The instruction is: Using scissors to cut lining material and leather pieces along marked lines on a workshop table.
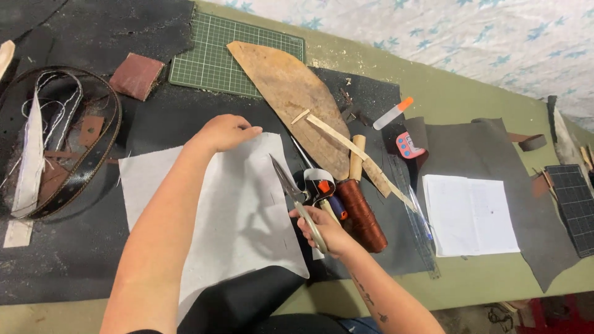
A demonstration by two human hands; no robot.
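Olive-green workbench [458,93] under dark leather sheets, pale patterned cloth along the far edge. White fabric sheet [210,210] spread flat over the black leather [74,253] at centre. Left hand [226,132] resting knuckles-up on the sheet's far edge, fingers curled together and pressing it down. Right hand [325,229] just off the sheet's right edge, fingers wrapped around the handles of metal scissors [297,195], blades parted and pointing away over that edge. Whether the blades touch the fabric: cannot tell.

Just right of the scissors, a spool of brown thread [362,213] lying on its side, beside a roll of white tape [318,179]. Beyond these, a tan leather offcut [294,93] with a pale strip [352,151] laid across it, overlapping a green gridded cutting mat [213,55]. Small white tube with an orange cap [393,112] and a little pink device [408,145] farther right. White open notebook [470,213] on a grey leather piece [526,204], clear ruler [421,222] alongside. Far left, a coiled dark belt [93,154] around scraps, and a reddish-brown block [136,75].
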